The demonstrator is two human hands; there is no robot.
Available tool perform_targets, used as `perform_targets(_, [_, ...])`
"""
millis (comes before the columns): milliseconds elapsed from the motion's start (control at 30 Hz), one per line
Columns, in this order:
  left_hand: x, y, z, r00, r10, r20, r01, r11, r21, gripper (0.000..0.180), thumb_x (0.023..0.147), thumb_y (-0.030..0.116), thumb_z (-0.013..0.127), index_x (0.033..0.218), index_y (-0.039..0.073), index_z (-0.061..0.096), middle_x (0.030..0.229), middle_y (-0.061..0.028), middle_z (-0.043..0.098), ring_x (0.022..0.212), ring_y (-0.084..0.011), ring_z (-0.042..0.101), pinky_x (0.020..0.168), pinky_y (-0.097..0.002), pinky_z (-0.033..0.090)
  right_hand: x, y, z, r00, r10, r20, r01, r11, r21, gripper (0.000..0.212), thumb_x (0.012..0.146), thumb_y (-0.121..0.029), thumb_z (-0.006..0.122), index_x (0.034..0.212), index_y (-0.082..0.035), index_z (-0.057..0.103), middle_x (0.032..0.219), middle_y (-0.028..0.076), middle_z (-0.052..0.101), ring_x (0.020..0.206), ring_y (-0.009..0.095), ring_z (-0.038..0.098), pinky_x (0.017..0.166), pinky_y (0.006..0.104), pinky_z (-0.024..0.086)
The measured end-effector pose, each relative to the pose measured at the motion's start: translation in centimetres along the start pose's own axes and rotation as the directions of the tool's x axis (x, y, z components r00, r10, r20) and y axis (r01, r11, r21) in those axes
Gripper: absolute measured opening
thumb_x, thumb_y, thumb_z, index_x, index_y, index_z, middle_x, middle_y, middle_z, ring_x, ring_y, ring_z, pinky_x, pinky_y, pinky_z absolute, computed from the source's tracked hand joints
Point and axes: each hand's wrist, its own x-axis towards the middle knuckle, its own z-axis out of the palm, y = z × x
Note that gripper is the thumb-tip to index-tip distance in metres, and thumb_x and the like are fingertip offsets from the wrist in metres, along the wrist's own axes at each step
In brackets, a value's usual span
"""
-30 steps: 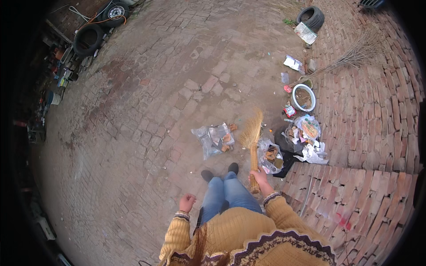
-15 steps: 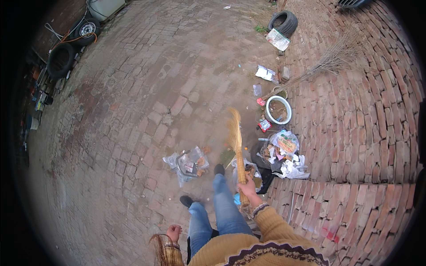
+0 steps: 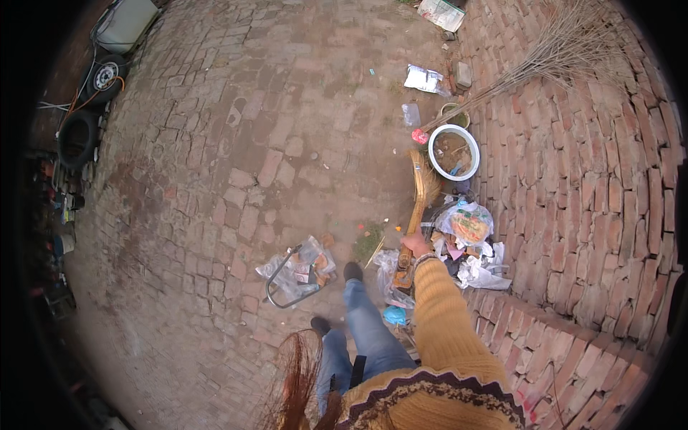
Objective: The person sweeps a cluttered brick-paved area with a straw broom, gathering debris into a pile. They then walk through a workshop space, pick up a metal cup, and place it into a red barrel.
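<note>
My right hand (image 3: 413,244) is closed round the handle of a straw broom (image 3: 418,188). The broom's bristle end points away from me, beside a litter pile (image 3: 473,261) of plastic bags, paper and scraps against the brick wall. Just beyond the bristles stands a round white-rimmed basin (image 3: 431,152) with dirt and bits in it. Near my feet lies crumpled clear plastic (image 3: 312,258) with a dark curved bar (image 3: 292,304) over it. A clear bag (image 3: 387,276) and a small blue bag (image 3: 394,314) lie below my right hand. My left hand is out of sight; loose hair hangs at lower left.
A brick wall (image 3: 566,186) runs along the right, with a long twig broom (image 3: 530,68) leaning on it. A silver packet (image 3: 423,79) and a red-pink wrapper (image 3: 420,136) lie near the basin. Tyres (image 3: 77,140) and a white tank (image 3: 125,25) stand at far left.
My right hand has moved forward, and the broom's bristles have swung right, toward the litter pile and basin. My left hand has gone out of view. The dark bar by the plastic now sits lower left.
</note>
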Motion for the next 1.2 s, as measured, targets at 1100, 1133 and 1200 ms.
perform_targets(1100, [19.2, 90.9, 29.6, 0.467, 0.566, 0.679, -0.817, 0.571, 0.085, 0.019, 0.094, 0.015, 0.057, 0.089, -0.001, 0.067, 0.059, 0.0066, 0.046, 0.050, -0.0039, 0.035, 0.047, -0.0222, 0.027, -11.3, -26.4, -5.8, 0.997, 0.075, 0.012, -0.075, 0.939, 0.335, 0.076, 0.065, -0.030, 0.073, 0.135, -0.010, 0.048, 0.116, 0.020, 0.062, 0.106, 0.032, 0.061, 0.090, 0.0396, 0.048])
perform_targets(1133, [14.6, 94.9, 34.0, 0.377, 0.478, 0.793, -0.796, 0.605, 0.014, 0.029, 0.098, 0.021, 0.052, 0.090, -0.002, 0.067, 0.057, 0.0073, 0.040, 0.049, -0.0041, 0.030, 0.046, -0.0228, 0.023, -10.8, -27.4, -5.7, 0.997, 0.073, -0.015, -0.064, 0.940, 0.335, 0.073, 0.066, -0.030, 0.072, 0.132, -0.010, 0.050, 0.111, 0.020, 0.064, 0.102, 0.032, 0.062, 0.087, 0.0399, 0.049])
perform_targets(1200, [5.0, 100.7, 41.5, 0.015, 0.356, 0.935, -0.751, 0.621, -0.225, 0.050, 0.102, 0.036, 0.042, 0.091, -0.007, 0.066, 0.053, 0.0086, 0.033, 0.046, -0.0047, 0.024, 0.045, -0.0242, 0.018, -9.6, -30.2, -5.3, 0.990, 0.139, -0.018, -0.120, 0.911, 0.395, 0.069, 0.065, -0.029, 0.072, 0.129, -0.010, 0.052, 0.101, 0.020, 0.067, 0.095, 0.031, 0.065, 0.083, 0.0405, 0.050])
